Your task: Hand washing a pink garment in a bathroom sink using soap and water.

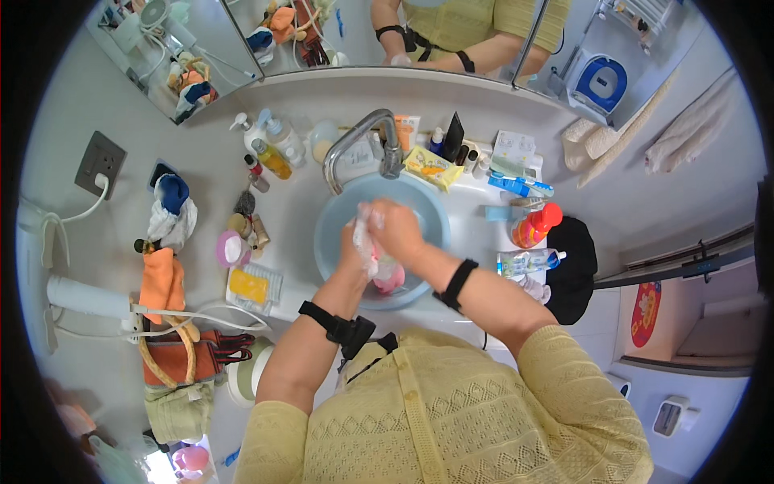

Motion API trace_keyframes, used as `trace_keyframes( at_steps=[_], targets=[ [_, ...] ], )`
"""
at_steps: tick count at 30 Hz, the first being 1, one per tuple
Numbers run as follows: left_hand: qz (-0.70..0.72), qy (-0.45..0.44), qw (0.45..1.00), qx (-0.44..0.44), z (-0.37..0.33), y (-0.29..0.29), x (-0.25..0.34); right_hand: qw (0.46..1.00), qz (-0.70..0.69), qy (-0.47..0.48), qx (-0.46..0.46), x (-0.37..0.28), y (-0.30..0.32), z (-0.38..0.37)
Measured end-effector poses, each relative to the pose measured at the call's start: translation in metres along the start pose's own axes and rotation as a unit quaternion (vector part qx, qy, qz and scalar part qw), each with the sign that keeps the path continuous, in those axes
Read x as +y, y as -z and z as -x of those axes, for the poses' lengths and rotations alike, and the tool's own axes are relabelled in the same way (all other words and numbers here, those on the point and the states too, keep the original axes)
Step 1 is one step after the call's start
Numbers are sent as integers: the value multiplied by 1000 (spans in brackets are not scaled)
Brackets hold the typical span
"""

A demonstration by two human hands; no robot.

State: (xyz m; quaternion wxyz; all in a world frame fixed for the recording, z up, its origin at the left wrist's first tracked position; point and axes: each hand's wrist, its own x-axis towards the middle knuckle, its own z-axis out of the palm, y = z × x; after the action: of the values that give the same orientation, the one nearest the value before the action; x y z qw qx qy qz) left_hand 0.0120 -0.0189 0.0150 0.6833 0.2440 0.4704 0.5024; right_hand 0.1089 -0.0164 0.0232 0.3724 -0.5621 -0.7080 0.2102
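Both my hands are together above a light blue basin (324, 234) set in the washbasin, under the curved chrome faucet (355, 145). My left hand (355, 246) is closed on a wet white and pink cloth (368, 252) covered in suds. Pressed against it from the right, my right hand (397, 230) is closed on the same cloth, its fingers slightly blurred. Below the hands, something pink (389, 277) shows in the basin; whether it is part of the cloth I cannot tell.
Pump bottles (282, 141) stand behind left, near a soap dish with a yellow bar (248, 285). Tubes and small bottles line the back. On the right are a red-capped bottle (536, 226) and a clear bottle (528, 262). A hair dryer cord (218, 313) hangs at left.
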Motion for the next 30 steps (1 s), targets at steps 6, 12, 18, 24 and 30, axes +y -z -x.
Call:
trace_keyframes(
  at_steps=[6,12,18,24,30],
  targets=[
    [-6,89,996,29,-2,1,-4,998,21,58,3,2,2,-3],
    [42,53,998,-16,1,7,10,987,-46,153,11,-22,1,20],
    [30,66,997,1,2,1,6,999,23,23,7,-11,2,2],
    [61,93,992,-61,12,-5,16,997,-1,77,-20,15,8,-9],
    [54,131,988,-63,18,8,34,901,-383,-173,-107,30,54,-38]
  ],
)
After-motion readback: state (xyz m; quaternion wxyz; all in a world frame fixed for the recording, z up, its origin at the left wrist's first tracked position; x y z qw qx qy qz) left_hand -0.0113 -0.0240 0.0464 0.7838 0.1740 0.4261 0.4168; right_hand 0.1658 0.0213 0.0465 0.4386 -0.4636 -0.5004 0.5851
